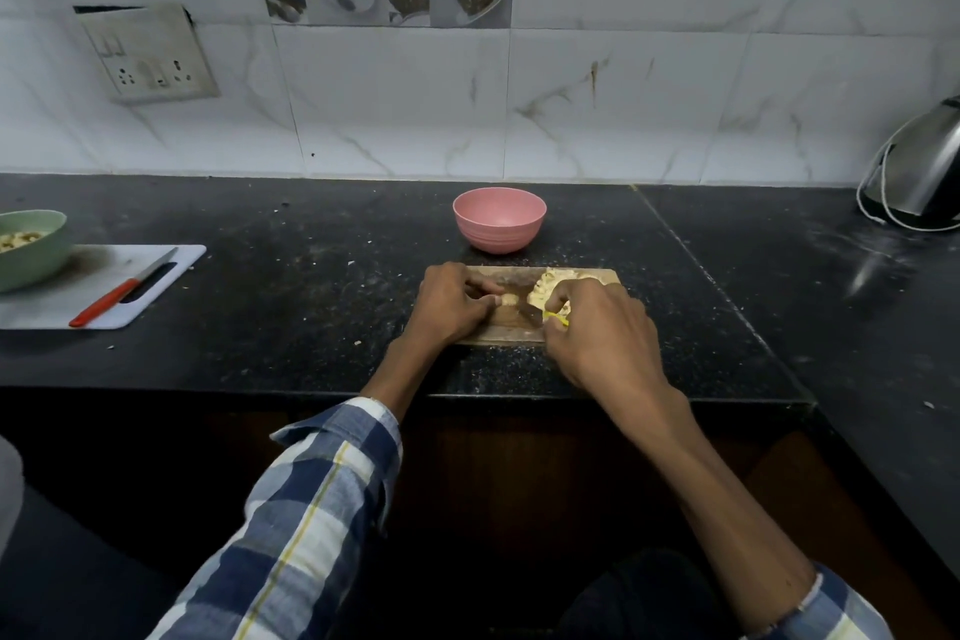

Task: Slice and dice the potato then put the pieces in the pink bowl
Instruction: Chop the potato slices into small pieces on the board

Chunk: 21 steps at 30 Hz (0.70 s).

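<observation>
Two hands work on a wooden board (pixel 498 327): the left hand (pixel 449 304) pinches a potato piece (pixel 508 299), the right hand (pixel 597 327) grips a knife (pixel 531 312); the pink bowl (pixel 498 226) stands just behind.

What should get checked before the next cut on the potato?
1. Left hand holds the uncut potato piece steady: ok.
2. Right hand grips the yellow-handled knife: ok.
3. Left fingertips clear of the blade: cannot tell.
4. Wooden cutting board flat on the counter: ok.
5. Diced potato pile stays on the board: ok.
6. Pink bowl within reach, nothing in it: ok.
</observation>
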### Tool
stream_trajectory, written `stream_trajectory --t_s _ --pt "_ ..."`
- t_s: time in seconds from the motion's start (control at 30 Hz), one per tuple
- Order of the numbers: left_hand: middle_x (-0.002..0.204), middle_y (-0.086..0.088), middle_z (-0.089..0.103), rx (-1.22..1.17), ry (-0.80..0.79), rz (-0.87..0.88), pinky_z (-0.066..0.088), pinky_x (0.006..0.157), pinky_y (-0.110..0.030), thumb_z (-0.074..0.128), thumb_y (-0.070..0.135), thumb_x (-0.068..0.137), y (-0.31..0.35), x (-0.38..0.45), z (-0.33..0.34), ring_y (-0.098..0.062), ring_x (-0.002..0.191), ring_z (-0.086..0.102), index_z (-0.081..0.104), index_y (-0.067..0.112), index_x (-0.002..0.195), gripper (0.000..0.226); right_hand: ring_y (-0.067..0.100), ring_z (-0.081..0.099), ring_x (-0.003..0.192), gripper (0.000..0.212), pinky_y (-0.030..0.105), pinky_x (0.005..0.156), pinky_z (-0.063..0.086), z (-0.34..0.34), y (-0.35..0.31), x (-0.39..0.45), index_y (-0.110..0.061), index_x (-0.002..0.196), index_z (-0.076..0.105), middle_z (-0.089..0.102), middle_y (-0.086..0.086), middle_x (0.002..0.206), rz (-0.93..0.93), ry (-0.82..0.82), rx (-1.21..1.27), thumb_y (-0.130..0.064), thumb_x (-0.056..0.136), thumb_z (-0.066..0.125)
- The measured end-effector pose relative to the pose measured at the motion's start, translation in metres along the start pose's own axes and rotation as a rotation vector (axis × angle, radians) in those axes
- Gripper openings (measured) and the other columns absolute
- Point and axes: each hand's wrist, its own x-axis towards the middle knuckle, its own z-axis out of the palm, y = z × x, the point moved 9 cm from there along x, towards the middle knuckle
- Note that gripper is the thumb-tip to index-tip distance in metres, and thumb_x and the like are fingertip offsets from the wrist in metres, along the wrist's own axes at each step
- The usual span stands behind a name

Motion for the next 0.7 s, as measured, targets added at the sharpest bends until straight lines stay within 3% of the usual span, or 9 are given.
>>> stream_trajectory --t_s 0.13,0.27,0.4,0.53,0.7 --pt "0.086 0.004 0.078 0.011 -0.008 0.005 0.055 0.077 -0.022 0.087 0.020 0.081 0.001 0.000 -0.007 -0.003 0.074 0.067 0.085 0.021 0.091 0.011 0.030 0.062 0.104 0.025 0.037 0.075 0.039 0.013 -0.009 0.005 -0.027 0.124 0.064 0.067 0.007 0.113 -0.029 0.080 0.014 -0.028 0.099 0.061" --pt "0.074 0.012 0.071 -0.002 -0.005 -0.012 0.058 0.077 -0.026 0.086 0.013 0.078 0.003 0.001 -0.007 -0.001 0.070 0.066 0.085 0.017 0.080 0.005 0.030 0.061 0.103 0.022 0.037 0.075 0.039 0.029 -0.020 0.011 -0.024 0.121 0.063 0.065 0.008 0.110 -0.037 0.054 0.004 -0.024 0.100 0.060" --pt "0.074 0.006 0.076 -0.018 -0.030 -0.041 0.058 0.070 -0.025 0.085 0.010 0.076 0.000 0.006 -0.006 -0.003 0.067 0.069 0.082 0.020 0.070 0.012 0.032 0.060 0.102 0.020 0.039 0.078 0.042 0.033 -0.030 0.015 -0.019 0.117 0.062 0.065 0.010 0.111 -0.044 0.027 0.006 -0.018 0.097 0.062" --pt "0.065 0.006 0.074 -0.011 -0.072 -0.036 0.049 0.057 -0.016 0.083 0.007 0.076 0.000 0.012 -0.005 0.003 0.055 0.062 0.077 0.027 0.061 0.025 0.031 0.058 0.107 0.022 0.039 0.080 0.038 0.028 -0.031 0.008 -0.019 0.120 0.060 0.062 0.009 0.115 -0.035 0.005 -0.001 -0.017 0.098 0.061" --pt "0.067 0.006 0.075 -0.028 -0.072 -0.041 0.054 0.062 -0.021 0.085 0.008 0.076 -0.002 0.013 -0.004 0.000 0.061 0.067 0.075 0.028 0.059 0.029 0.028 0.055 0.110 0.026 0.038 0.083 0.040 0.014 -0.030 -0.017 -0.020 0.123 0.058 0.059 0.007 0.118 -0.067 -0.031 -0.074 -0.021 0.098 0.064"
